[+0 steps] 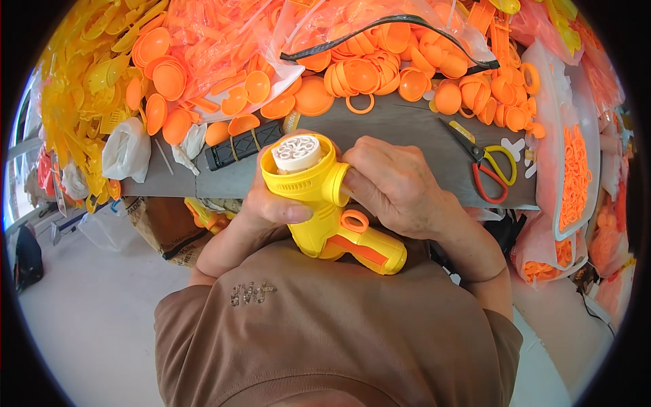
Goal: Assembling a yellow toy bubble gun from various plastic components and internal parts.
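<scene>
Seemingly mid-fitting: yellow toy gun clasped in left hand, right hand at collar, grip unclear, next needing steadiness.

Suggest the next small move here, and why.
Probably a gentle press by the right hand at the round side port: that hand is right up against it, and the left hand braces the yellow toy body. The exact contact is hidden, so I'd go lightly.

Dark printing stands on a brown sack, glittery characters on a brown shirt.
</scene>
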`<move>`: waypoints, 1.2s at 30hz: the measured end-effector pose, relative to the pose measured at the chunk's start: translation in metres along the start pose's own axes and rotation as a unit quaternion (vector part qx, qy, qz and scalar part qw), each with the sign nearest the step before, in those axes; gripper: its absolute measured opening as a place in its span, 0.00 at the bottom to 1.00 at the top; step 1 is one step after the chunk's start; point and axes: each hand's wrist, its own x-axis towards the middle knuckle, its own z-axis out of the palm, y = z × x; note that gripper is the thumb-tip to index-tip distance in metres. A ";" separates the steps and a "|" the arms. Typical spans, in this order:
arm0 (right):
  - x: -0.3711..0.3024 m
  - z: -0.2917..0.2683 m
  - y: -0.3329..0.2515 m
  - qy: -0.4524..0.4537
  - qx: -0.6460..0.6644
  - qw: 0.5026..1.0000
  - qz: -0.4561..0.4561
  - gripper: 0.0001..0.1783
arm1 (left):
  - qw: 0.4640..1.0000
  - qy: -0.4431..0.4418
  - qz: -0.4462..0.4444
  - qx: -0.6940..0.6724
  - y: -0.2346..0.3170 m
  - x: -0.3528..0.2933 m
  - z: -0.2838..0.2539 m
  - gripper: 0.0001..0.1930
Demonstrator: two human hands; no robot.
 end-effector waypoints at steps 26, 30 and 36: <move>-0.001 -0.007 0.049 0.038 0.009 0.996 0.082 0.12 | 0.996 0.060 0.056 -0.042 0.004 -0.002 -0.010 0.35; -0.001 0.007 0.058 0.050 -0.272 0.959 0.066 0.13 | 0.995 0.062 0.075 -0.004 0.015 0.006 -0.019 0.36; -0.018 0.004 0.059 0.031 -0.321 0.945 0.053 0.11 | 0.994 0.070 0.086 -0.007 0.024 0.007 -0.022 0.34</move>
